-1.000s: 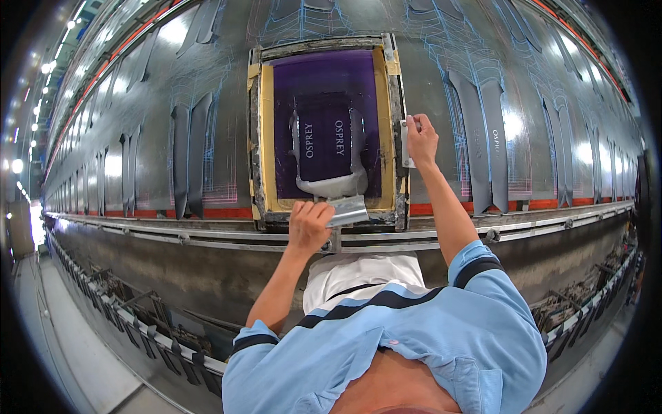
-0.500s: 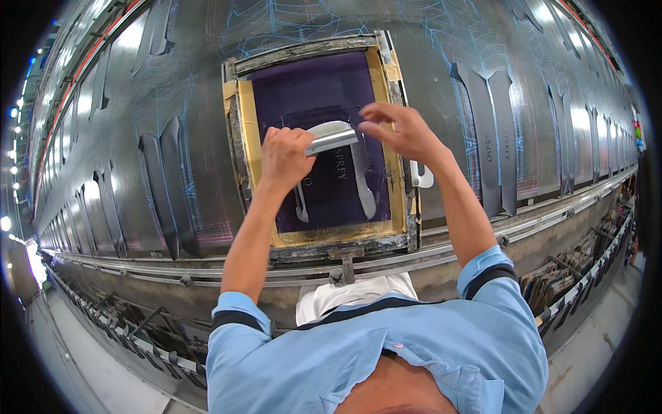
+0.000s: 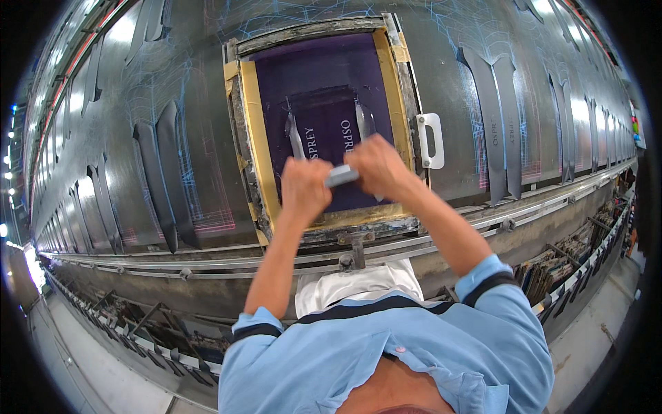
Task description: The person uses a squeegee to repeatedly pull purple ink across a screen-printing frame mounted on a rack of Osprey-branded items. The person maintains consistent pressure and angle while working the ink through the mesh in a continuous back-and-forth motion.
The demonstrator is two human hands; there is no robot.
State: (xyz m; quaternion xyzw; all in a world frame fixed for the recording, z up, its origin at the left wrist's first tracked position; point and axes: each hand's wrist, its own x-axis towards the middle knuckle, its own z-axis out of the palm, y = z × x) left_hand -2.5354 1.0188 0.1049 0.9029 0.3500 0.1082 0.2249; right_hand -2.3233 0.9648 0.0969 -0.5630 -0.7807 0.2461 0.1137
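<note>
left hand (image 3: 307, 188) and right hand (image 3: 376, 168) both grip the squeegee (image 3: 342, 176), one at each end, over the lower part of the purple screen (image 3: 307, 67) on the bench (image 3: 452, 185). even pressure from both sides, at a steady tilt, should keep the stroke uniform.

smooth metal squeegee (image 3: 342, 176); rough frame (image 3: 310, 32); plastic handle (image 3: 439, 141)

The left head camera, a fisheye, looks steeply down from close above the shirt (image 3: 427, 331), facing across the worktop (image 3: 210, 138) from beside its near edge.
</note>
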